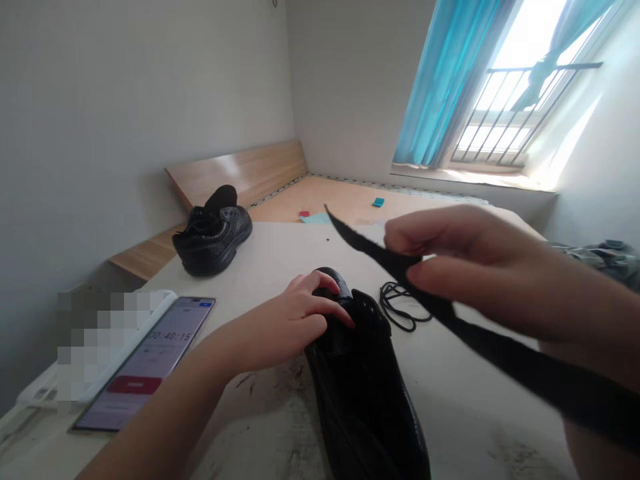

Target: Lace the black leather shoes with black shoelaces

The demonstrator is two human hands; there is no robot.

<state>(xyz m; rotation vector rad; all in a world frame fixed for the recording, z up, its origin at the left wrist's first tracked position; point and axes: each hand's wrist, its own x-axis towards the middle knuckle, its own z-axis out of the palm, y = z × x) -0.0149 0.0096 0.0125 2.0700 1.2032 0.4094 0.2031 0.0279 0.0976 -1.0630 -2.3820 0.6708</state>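
A black lace-up shoe (370,387) without its lace lies on the white table, toe pointing away from me. My left hand (315,310) grips it near the tongue, fingers bent over the upper and reaching into the opening. Raised above the table, my right hand (465,267) pinches a thin black insole (505,353) between thumb and fingers. The insole appears nearly edge-on, its narrow tip towards the far left. Beside the shoe rests a loose black shoelace (400,310), partly hidden by the insole.
A second black shoe (213,233) stands at the table's far left. Nearer me, a phone (150,367) showing a timer lies by a white object (125,340). Beyond the table are a wooden board (240,173), a small teal item (379,202) and a blue curtain (440,80).
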